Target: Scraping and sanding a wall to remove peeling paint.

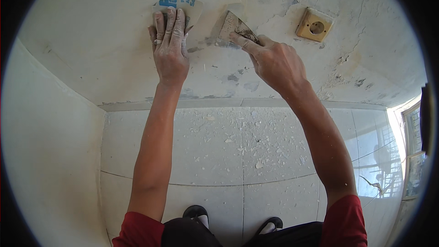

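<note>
My left hand (170,48), dusted white, is closed on a pale, thin piece with blue print (194,9) in front of the wall. Its outer edge looks rounded, and I cannot make out its exact kind. Something dark shows under the fingers. To the right, my right hand (276,61) grips a putty knife (233,25), index finger stretched along its blade. That blade is smeared with pale and dark residue and lies at or very close to the wall (109,41). Grey patches and scraped spots mark the wall around and below the blade.
A yellowed wall socket (315,25) sits right of the putty knife. Cracked, peeling paint (343,71) spreads below it. Flakes of paint (258,142) litter the tiled floor (201,206) beneath a narrow skirting (206,103). A side wall (55,123) stands left; a window (414,128) is right.
</note>
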Motion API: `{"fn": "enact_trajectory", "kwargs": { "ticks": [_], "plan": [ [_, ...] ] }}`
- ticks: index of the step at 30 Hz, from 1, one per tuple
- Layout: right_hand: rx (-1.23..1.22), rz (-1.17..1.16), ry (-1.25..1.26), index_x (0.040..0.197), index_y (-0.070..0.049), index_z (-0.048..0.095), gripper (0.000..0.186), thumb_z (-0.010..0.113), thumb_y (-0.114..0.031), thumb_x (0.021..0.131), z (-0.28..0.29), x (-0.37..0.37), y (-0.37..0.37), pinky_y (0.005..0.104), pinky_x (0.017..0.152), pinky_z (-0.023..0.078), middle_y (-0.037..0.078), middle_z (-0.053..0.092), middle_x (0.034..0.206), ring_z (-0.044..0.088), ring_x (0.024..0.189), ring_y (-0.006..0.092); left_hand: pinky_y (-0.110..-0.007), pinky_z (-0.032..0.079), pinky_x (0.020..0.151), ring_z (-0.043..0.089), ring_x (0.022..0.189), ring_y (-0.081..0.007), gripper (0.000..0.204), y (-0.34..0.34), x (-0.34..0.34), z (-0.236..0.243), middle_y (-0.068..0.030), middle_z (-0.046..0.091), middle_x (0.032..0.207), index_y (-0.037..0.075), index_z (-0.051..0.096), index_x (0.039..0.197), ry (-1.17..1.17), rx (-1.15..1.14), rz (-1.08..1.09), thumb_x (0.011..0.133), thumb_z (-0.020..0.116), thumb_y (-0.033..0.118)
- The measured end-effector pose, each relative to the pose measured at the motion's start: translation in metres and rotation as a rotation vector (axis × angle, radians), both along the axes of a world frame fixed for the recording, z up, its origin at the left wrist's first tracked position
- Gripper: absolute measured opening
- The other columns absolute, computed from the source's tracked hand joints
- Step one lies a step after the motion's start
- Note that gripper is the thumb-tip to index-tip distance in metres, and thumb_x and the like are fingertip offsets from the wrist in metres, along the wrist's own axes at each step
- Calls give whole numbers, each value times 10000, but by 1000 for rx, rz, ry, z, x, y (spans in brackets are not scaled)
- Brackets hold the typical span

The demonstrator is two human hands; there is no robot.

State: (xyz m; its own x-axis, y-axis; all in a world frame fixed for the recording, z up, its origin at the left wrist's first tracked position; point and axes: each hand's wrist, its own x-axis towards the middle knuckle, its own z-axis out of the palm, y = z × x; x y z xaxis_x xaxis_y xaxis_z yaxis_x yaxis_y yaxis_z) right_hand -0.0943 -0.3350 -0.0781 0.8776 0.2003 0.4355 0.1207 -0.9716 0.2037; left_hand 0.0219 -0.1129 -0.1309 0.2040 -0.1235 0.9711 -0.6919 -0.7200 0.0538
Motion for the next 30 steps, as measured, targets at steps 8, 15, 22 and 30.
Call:
{"fn": "enact_trajectory", "kwargs": {
  "ticks": [8,15,22,30],
  "plan": [
    [90,-63,50,1269,-212,689,349,601,-87,955,8,4,7,307,494,551,88,699,751,676,613,171,-547,182,1188,298,1474,-340,448,-7,-7,-8,-102,453,1524,80,494,1453,46,-139,-31,1007,488,112],
    [97,77,-86,1331,-227,639,439,546,-25,952,17,-11,-32,311,521,579,101,712,768,691,615,162,-547,188,1182,298,1470,-362,442,-22,-19,6,-131,447,1524,65,476,1462,94,-127,-72,1023,446,103],
    [54,65,13,1344,-264,625,485,540,-16,936,16,-4,18,349,540,593,124,731,831,713,638,198,-549,197,1185,295,1470,-359,439,11,-16,1,-137,448,1521,65,468,1465,116,-117,-48,1031,446,123],
    [31,46,16,1354,-271,616,461,573,-53,950,-1,0,14,342,516,589,136,741,1020,698,590,200,-552,216,1181,257,1476,-392,468,-1,-10,-4,-155,408,1542,50,438,1481,67,-168,-27,1021,476,128]
  ]
}}
